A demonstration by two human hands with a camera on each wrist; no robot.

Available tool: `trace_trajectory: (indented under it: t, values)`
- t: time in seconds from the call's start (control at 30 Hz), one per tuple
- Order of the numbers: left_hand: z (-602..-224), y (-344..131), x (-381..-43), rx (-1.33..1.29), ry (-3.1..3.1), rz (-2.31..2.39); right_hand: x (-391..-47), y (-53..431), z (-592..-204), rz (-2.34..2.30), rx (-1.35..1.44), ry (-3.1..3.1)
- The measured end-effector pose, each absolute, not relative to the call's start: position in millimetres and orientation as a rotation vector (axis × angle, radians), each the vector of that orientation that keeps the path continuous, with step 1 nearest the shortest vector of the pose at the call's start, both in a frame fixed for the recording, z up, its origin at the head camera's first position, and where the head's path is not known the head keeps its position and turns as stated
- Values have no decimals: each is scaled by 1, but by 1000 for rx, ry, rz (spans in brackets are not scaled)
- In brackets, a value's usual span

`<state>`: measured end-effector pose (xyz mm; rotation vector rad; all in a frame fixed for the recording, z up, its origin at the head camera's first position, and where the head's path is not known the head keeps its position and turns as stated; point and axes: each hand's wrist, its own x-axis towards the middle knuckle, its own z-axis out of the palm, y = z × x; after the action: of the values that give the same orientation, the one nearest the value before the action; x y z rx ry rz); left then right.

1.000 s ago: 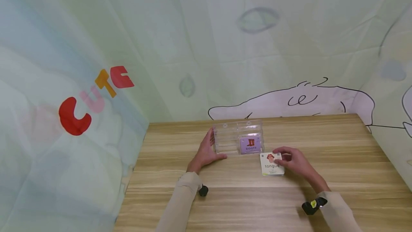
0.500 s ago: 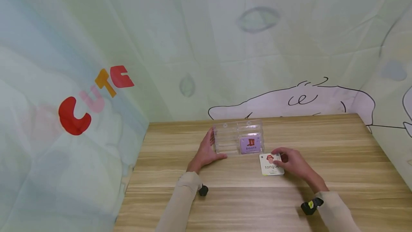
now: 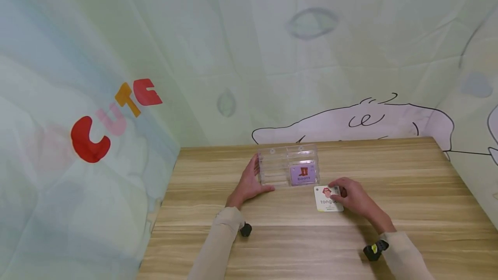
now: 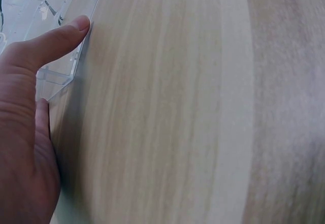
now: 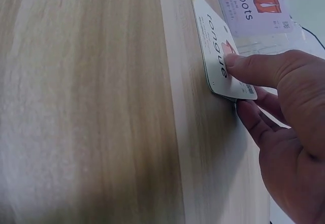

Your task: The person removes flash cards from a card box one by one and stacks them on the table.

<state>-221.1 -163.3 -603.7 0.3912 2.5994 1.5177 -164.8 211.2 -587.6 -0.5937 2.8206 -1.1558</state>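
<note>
Your right hand (image 3: pixel 355 195) pinches the "tongue" card (image 3: pixel 326 205), the thumb on its printed face near the right edge and the fingers beneath, as the right wrist view shows. The card lies just in front of the clear rack's (image 3: pixel 273 173) right front corner; whether it touches the table (image 3: pixel 295 237) or is the only one in your pinch, you can't tell from here. Your left hand (image 3: pixel 247 186) holds the rack's left end, thumb along the front edge, fingers down the side. Let that hold be firm enough to stop the rack sliding, but no harder, since thin clear plastic would probably flex. Pinch the card lightly; pressing hard with the thumb could bow it. A grip close to its edge should leave most of the print readable and the far corners free. Watch its near-rack corner, which could catch the rack's rim or nudge the "boots" card (image 3: pixel 303 175) sitting in the right-hand front compartment.
</note>
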Motion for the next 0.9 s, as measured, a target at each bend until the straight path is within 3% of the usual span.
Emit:
trace_trajectory:
  t: [0.9]
  values:
    - [-602,-163,-221,380,2598,1506,-161,210,-587,-1136,-583,2880]
